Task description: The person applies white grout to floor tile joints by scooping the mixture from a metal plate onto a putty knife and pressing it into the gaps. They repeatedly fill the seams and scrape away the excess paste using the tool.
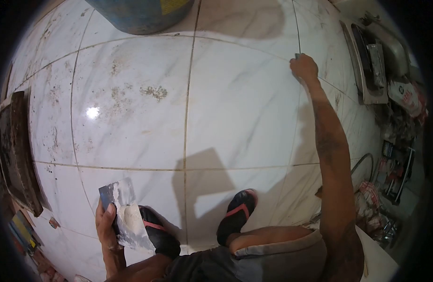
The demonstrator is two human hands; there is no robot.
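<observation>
My left hand (107, 220), low on the left, grips a flat trowel (128, 235) whose face is smeared with white paste. A thicker mound of paste (131, 215) sits in the middle of it. My right arm stretches far forward, and my right hand (305, 69) is closed around a small dark, flat-edged tool (298, 55). Only the tip of that tool shows; the fingers hide the rest. It is at a dark joint line between white marbled floor tiles (240, 103). My feet in black sandals with red straps (239, 211) stand below, between the hands.
A blue-grey bucket (141, 21) stands ahead on the tiles. Along the left lies a dark, dirty, box-like object (19, 155). On the right are a metal basin (374, 66), a printed bag (408, 96), and cluttered tools and wrappers (393, 169). Dried dirt marks the left tiles.
</observation>
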